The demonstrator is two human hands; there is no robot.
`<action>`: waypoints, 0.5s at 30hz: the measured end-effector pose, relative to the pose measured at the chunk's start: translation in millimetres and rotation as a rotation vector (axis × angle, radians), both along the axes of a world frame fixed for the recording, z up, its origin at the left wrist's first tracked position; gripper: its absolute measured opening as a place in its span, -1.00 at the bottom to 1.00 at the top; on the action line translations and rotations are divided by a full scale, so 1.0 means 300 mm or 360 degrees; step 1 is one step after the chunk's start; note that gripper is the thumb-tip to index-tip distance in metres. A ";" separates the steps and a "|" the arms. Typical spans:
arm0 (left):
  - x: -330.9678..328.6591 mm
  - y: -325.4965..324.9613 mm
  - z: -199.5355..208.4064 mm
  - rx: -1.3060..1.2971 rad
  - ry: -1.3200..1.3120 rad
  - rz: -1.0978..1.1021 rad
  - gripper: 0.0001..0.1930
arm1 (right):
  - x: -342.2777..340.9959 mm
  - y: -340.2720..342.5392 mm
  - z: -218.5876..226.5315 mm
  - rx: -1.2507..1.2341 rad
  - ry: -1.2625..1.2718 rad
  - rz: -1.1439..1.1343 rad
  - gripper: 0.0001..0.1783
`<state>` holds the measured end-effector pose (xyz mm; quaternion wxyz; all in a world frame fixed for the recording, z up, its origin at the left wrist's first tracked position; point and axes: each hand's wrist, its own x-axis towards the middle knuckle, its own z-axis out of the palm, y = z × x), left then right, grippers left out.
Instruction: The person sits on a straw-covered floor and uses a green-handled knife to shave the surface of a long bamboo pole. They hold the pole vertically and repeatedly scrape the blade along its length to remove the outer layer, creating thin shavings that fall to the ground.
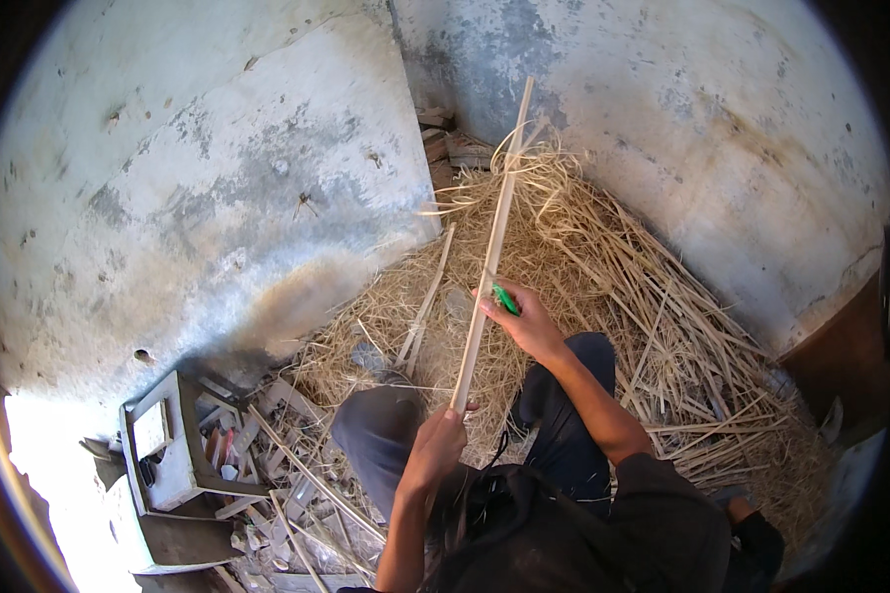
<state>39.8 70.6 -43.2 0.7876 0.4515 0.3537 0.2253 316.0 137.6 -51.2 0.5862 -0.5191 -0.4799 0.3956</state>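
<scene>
A long, pale bamboo strip [496, 232] slants away from me, from my lap up toward the far wall. My left hand [435, 447] is closed around its near end, beside my left knee. Farther along the strip, my right hand [530, 326] is closed on a green-handled knife [505, 299]. The knife lies against the strip's right side; its blade is too small to make out clearly. Fingers of the right hand also touch the strip. Thin shavings [549, 183] curl around the strip's far part.
Behind the strip spreads a heap of shavings and thin strips [653, 326]. Two loose strips [427, 301] lie left of it. An old box-like casing [173, 445] with rubble stands at lower left. Stained walls [297, 148] close in on the far left and right.
</scene>
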 end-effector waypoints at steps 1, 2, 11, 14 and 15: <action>0.007 0.018 -0.010 0.0011 0.0023 -0.0066 -0.49 | 0.003 -0.014 0.017 -0.0020 0.0016 -0.0011 -0.51; 0.013 0.032 -0.024 0.0021 0.0046 -0.0136 -0.50 | 0.006 -0.018 0.018 0.0000 -0.0009 -0.0035 -0.52; 0.139 0.193 0.004 0.0656 0.0191 -0.0201 -0.65 | 0.014 -0.015 -0.042 0.0203 -0.0329 -0.0228 -0.62; 0.156 0.220 -0.023 0.0510 0.0103 -0.0165 -0.69 | 0.040 0.001 -0.065 0.0193 -0.0438 -0.0240 -0.64; 0.157 0.224 -0.046 0.0495 0.0072 -0.0116 -0.69 | 0.044 -0.010 -0.046 0.0122 -0.0455 -0.0306 -0.64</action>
